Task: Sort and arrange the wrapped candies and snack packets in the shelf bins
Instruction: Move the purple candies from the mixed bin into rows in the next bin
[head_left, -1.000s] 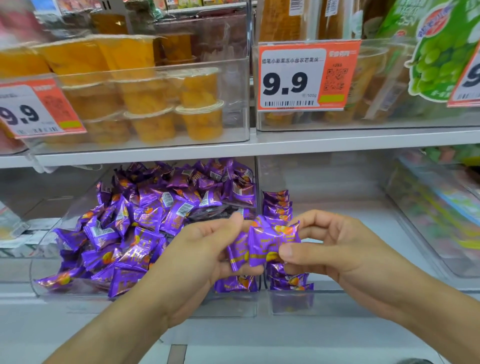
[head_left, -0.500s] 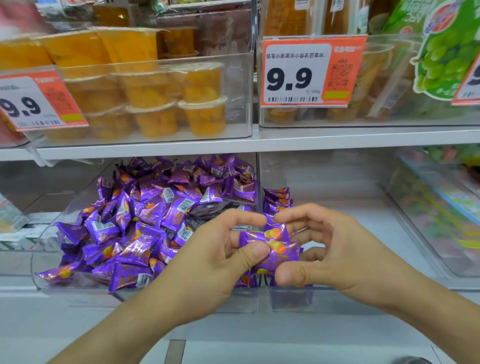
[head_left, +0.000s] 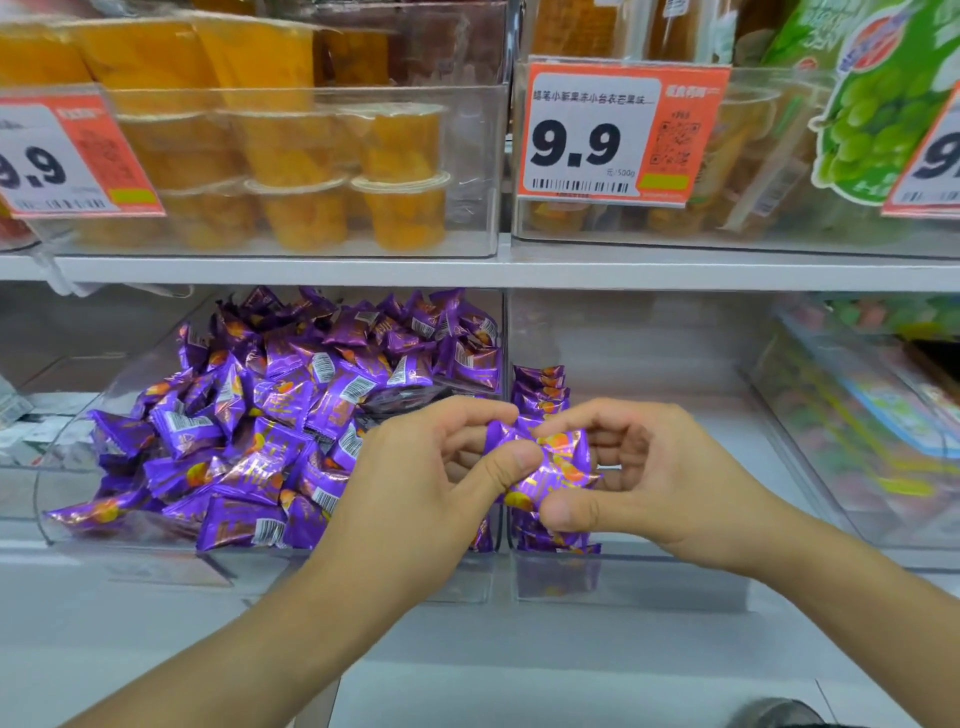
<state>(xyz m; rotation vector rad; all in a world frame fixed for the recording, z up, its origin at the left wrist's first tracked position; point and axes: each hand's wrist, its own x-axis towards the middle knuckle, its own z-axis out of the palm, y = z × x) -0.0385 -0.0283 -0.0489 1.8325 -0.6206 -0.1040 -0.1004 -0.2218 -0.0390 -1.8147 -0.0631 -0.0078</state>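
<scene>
A small bunch of purple wrapped candies (head_left: 553, 470) is held between both hands in front of the lower shelf. My left hand (head_left: 441, 483) pinches its left end with thumb and forefinger. My right hand (head_left: 639, 478) curls round its right side, thumb underneath. To the left, a clear bin (head_left: 104, 540) holds a loose heap of purple candies (head_left: 291, 415). Directly behind my hands, a neat row of the same candies (head_left: 540, 387) stands along the left wall of the neighbouring clear bin (head_left: 649, 577), partly hidden by my fingers.
The upper shelf carries clear bins of orange jelly cups (head_left: 311, 171) with 9.9 price tags (head_left: 613, 130). A green grape packet (head_left: 883, 88) sits top right. Another clear bin of pastel packets (head_left: 857, 431) stands at the right. The white shelf edge (head_left: 467, 270) runs across.
Both hands have drawn closer together around the candy bunch and moved slightly right and up, toward the row in the right bin. The view has shifted a little downward.
</scene>
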